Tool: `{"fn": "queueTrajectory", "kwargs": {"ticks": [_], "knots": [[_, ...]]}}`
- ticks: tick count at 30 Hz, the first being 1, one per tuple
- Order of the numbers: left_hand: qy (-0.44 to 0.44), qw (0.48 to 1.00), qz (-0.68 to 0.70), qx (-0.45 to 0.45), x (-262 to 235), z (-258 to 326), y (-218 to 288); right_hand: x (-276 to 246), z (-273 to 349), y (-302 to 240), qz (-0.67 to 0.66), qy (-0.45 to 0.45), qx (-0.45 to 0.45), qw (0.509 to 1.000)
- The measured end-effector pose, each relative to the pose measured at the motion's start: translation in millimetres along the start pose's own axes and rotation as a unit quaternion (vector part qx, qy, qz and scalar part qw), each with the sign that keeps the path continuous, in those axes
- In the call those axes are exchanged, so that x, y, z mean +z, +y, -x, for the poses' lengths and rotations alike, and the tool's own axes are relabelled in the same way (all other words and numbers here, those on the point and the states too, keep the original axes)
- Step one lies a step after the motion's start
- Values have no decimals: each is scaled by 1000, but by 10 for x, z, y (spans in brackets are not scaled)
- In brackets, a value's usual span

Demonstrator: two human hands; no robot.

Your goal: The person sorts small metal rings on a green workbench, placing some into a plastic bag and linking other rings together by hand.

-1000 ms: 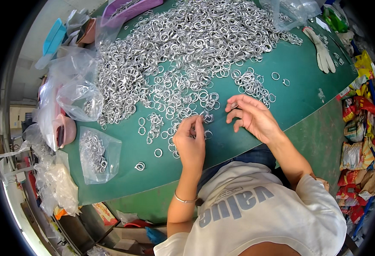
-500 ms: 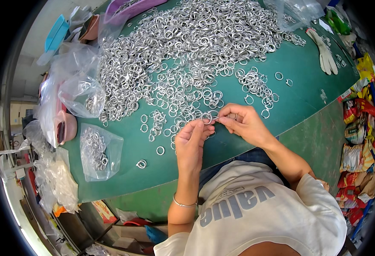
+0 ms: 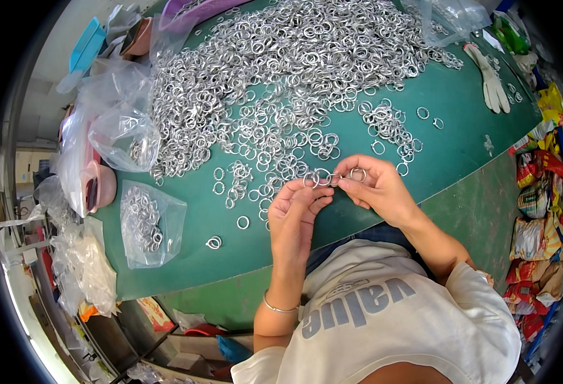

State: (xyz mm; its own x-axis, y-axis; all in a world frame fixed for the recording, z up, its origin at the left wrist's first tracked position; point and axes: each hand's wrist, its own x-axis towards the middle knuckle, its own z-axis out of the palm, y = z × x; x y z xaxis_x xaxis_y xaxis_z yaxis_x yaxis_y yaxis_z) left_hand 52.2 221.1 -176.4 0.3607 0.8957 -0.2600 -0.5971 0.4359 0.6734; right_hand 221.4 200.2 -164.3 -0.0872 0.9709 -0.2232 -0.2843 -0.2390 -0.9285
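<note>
Silver metal rings lie in a big heap (image 3: 307, 51) on the green table (image 3: 185, 269). Near the table's front edge, my left hand (image 3: 296, 211) is closed, pinching silver rings (image 3: 320, 177) upright between thumb and fingertips. My right hand (image 3: 379, 191) is closed too, its fingertips almost meeting the left ones. A ring (image 3: 357, 175) shows at the right hand's index finger and thumb; whether it is held or worn I cannot tell. Fine details where the fingertips meet are too small to make out.
Left of my hands lies a clear bag of rings (image 3: 142, 224), with a pair of loose rings (image 3: 214, 242) nearby. A smaller ring pile (image 3: 390, 131) sits to the right. A white glove (image 3: 489, 80) rests at the far right, and a pink container (image 3: 102, 185) stands at the left.
My left hand has shifted slightly right. The right hand's fingers have turned a little, so the ring by them now shows rounder. Both hands stay closed.
</note>
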Motion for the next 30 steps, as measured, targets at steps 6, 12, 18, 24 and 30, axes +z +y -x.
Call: {"fn": "queueTrajectory", "kwargs": {"ticks": [6,12,18,24,30], "knots": [[21,999,-8,23,97,36,22,49,49,-29,57,28,-52,997],[22,986,-140,88,129,76,5,66,66,-35,-53,8,-20,998],[20,970,-189,149,215,137,6,50,93,-88,-8,-22,8,1000],[36,950,-240,197,236,155,14,135,103,-31,133,54,-154,978],[50,869,-390,302,268,204,-45,193,175,-109,334,97,-257,902]]}}
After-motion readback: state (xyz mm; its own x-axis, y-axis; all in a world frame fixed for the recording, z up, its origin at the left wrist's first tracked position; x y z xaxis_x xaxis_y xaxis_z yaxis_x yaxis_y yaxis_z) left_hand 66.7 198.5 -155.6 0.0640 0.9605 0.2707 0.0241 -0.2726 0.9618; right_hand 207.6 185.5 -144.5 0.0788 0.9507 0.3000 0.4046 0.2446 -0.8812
